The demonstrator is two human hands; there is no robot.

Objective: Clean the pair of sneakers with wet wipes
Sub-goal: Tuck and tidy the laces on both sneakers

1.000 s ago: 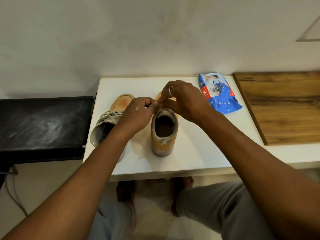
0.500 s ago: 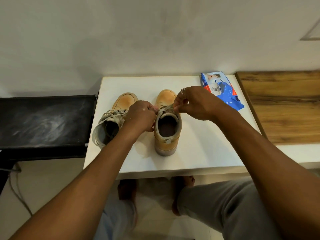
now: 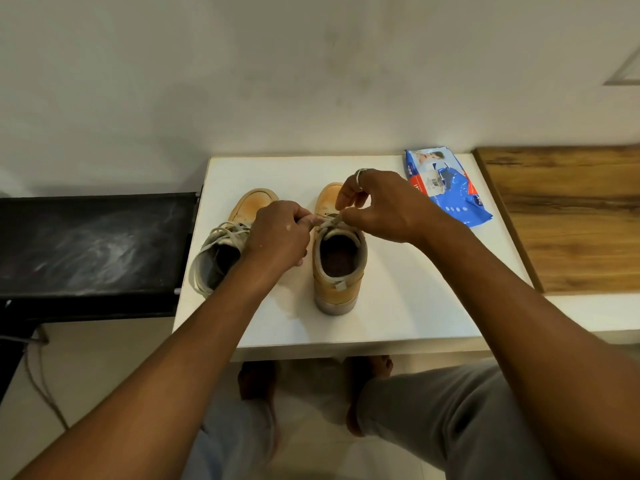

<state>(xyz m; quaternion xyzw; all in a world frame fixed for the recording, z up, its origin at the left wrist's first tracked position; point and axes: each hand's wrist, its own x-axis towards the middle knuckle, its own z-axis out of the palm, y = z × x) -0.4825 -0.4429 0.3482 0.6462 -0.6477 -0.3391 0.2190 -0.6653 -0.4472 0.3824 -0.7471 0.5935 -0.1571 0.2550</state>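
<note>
A white rectangular tabletop sits against the wall, flanked on the person's left by a lower black matte bench and on the right by a brown wood-grain surface. Two tan high-top sneakers stand upright on the tabletop with their long axes running away from the person, toes toward the wall and heels toward the near edge. The right-side tan sneaker lies almost straight, near the middle of the tabletop. The left-side tan sneaker is angled, with its toe leaning toward its partner and its heel and loose laces close to the table's left edge. Bare white surface lies open to the right of the right-side sneaker as far as the wood, in a strip between the heels and the near edge, and behind the toes up to the wall. A blue plastic pack of wet wipes lies flat at the far right corner, well apart from the shoes. The left hand, fingers curled, and the right hand meet over the right-side sneaker's opening, each pinching the pale grey lace between thumb and forefinger. A silver ring shows on a raised right finger.
</note>
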